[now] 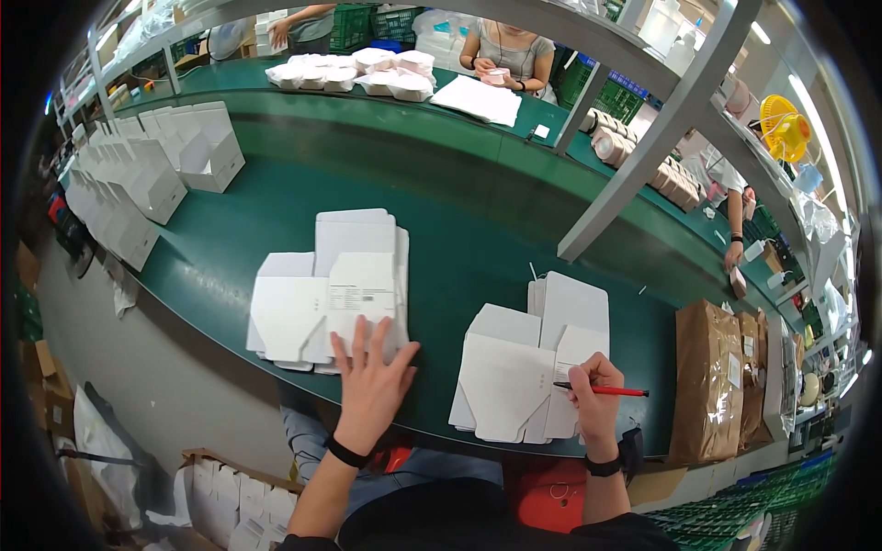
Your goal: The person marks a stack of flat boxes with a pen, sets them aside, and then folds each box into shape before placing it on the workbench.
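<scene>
Two stacks of flat, unfolded white cartons lie before me on the green tabletop. Fingers spread, my left hand point(372, 381) rests on the lower right part of the left stack point(287, 303), just under a printed panel. A red pen point(617, 391) with a dark tip is gripped in my right hand point(597, 390). Its tip points left, at or just above the right-hand stack point(503, 381); I cannot tell whether it touches. My right hand partly hides the printed panel of that stack.
Several folded white boxes point(207, 151) stand in rows at the far left. Brown wrapped packs point(707, 381) stand at the right end. A grey metal post point(634, 151) rises from the table. Behind, people work at another green bench with white bundles point(400, 78).
</scene>
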Demonstrator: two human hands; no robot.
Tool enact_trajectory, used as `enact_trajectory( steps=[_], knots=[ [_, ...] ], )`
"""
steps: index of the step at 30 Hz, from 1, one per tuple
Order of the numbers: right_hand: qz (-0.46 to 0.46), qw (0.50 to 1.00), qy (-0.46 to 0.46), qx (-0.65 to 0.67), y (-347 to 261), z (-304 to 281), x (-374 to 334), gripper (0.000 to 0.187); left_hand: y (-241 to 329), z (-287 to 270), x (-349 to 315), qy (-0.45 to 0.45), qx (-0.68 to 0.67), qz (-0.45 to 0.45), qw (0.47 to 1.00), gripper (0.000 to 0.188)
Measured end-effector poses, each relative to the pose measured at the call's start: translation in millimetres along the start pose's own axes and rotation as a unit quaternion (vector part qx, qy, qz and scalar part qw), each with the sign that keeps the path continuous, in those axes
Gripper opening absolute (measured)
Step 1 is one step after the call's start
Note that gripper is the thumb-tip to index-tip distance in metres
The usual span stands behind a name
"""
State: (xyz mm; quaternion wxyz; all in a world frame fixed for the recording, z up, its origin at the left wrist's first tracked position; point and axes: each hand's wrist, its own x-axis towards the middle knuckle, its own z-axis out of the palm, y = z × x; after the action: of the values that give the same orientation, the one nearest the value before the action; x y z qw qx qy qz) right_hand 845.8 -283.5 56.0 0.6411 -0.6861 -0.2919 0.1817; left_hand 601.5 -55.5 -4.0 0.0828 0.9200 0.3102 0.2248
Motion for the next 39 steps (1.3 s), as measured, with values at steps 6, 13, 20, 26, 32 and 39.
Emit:
enact_trajectory(
  steps=[6,13,20,26,32,39],
  knots=[
    [0.012,1.0,0.003,-0.005,-4,0,-3,0.024,6,-17,-3,0.038,0.013,-0.009,0.999,0.039],
    [0.024,0.998,-0.001,-0.057,-22,16,5,0.027,98,13,-6,-0.039,-0.579,-0.092,0.809,0.071],
    [-0.041,0.991,0.023,-0.129,5,5,-6,0.034,92,30,-9,-0.044,-0.594,-0.088,0.799,0.081],
    [-0.044,0.988,0.031,-0.146,1,8,-9,0.037,95,33,-13,-0.048,-0.601,-0.098,0.792,0.08],
    [-0.106,0.974,0.023,-0.201,0,10,-4,0.036,98,35,-10,-0.049,-0.623,-0.118,0.772,0.08],
    [-0.082,0.993,0.068,-0.052,4,2,-9,0.037,95,25,-9,0.029,-0.516,-0.064,0.854,0.071]
  ],
)
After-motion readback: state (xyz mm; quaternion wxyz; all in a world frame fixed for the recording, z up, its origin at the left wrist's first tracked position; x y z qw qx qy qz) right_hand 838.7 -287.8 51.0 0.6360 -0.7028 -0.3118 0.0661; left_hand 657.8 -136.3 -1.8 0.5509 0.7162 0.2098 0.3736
